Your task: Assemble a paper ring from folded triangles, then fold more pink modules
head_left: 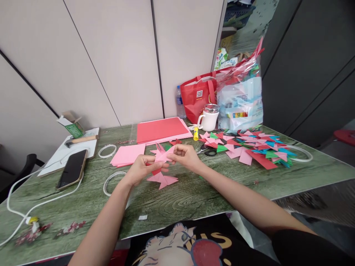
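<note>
Both hands hold a folded pink paper piece [161,156] above the table, in the middle of the head view. My left hand [138,169] pinches it from the left, thumb and fingers closed on its lower edge. From the right, my right hand [185,157] grips its other side between thumb and fingertips. Just below lies another pink folded paper [163,180] with pointed corners. A stack of pink paper squares [128,154] sits left of the hands. Red and green scraps show partly behind the held piece; the hands hide some of its folds.
Folded coloured papers [257,144] are heaped at right beside black scissors [210,152] and a glue stick [196,133]. Red sheets [162,130], a white mug [210,119] and bags stand behind. Tape rolls [108,150], a phone [72,168], a hammer [83,139] and a white cable lie left.
</note>
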`<state>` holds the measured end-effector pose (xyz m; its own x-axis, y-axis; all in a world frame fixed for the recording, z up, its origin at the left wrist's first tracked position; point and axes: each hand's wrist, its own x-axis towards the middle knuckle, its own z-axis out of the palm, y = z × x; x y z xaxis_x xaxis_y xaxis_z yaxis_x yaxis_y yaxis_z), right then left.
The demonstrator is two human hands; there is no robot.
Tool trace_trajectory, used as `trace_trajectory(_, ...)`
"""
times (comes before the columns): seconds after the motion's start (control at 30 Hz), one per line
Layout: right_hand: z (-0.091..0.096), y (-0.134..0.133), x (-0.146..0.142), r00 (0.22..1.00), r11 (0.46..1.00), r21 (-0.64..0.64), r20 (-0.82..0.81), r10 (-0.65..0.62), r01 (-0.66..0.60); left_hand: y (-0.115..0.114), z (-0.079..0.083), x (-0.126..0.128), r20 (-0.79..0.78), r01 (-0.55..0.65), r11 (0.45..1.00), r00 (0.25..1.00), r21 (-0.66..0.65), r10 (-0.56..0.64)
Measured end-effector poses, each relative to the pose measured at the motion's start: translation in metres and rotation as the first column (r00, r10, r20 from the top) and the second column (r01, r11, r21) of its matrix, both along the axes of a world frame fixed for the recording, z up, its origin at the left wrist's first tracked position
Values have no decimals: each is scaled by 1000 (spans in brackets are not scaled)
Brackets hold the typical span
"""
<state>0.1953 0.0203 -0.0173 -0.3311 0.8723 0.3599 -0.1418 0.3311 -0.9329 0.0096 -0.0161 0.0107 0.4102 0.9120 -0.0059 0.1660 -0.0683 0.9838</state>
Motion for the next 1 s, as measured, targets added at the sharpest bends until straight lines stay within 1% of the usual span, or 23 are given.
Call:
trace_trajectory(0.07,-2,1,-1,999,1000,22,30,14,-14,1,1,-2,-11,16,1000,1000,-17,-16)
trace_trajectory(0.13,-4,2,-2,996,997,67,89,22,-28,2,1,-2,-1,-10,999,1000,-43,10)
trace_trajectory(0.17,-5,5,-1,993,994,108,119,-6,-7,3,0,-2,29,-47,997,998,-63,49)
trace_trajectory(0.2,-6,8,1,987,986,161,147,-66,42,5,0,-2,77,-96,992,992,-85,103)
trace_trajectory(0.23,-8,12,4,974,965,228,156,-166,128,6,0,-2,134,-150,983,977,-106,164)
trace_trajectory(0.27,-10,18,8,940,922,300,160,-303,246,7,0,-2,196,-203,971,955,-124,224)
trace_trajectory(0.3,-12,24,13,882,858,363,162,-443,364,9,0,-2,255,-247,959,927,-139,276)
trace_trajectory(0.33,-16,31,18,818,794,414,172,-548,445,10,1,-2,303,-277,949,901,-149,311)
trace_trajectory(0.37,-19,38,23,771,756,457,206,-603,469,11,1,-2,334,-289,944,884,-159,327)
trace_trajectory(0.4,-24,44,27,735,743,492,265,-624,454,12,2,-2,351,-284,944,877,-170,327)
trace_trajectory(0.53,-42,59,33,627,781,573,519,-581,249,11,2,-2,327,-207,958,907,-198,264)
trace_trajectory(0.6,-48,61,30,577,802,571,600,-554,177,10,1,-2,318,-175,966,920,-192,230)
trace_trajectory(0.67,-50,61,28,555,813,565,635,-537,140,9,0,-2,329,-137,974,925,-180,191)
trace_trajectory(0.7,-51,62,28,559,814,566,636,-532,131,9,0,-2,337,-120,978,925,-172,173)
trace_trajectory(0.77,-50,63,29,597,814,568,613,-518,123,8,0,-2,347,-101,981,925,-165,154)
trace_trajectory(0.87,-47,64,32,705,814,560,515,-487,154,7,0,-2,355,-89,981,923,-173,146)
trace_trajectory(0.93,-44,63,34,785,816,531,396,-476,228,7,1,-2,361,-78,981,922,-175,138)
trace_trajectory(1.0,-41,60,33,859,840,434,237,-454,324,6,2,-1,361,-79,984,923,-160,133)
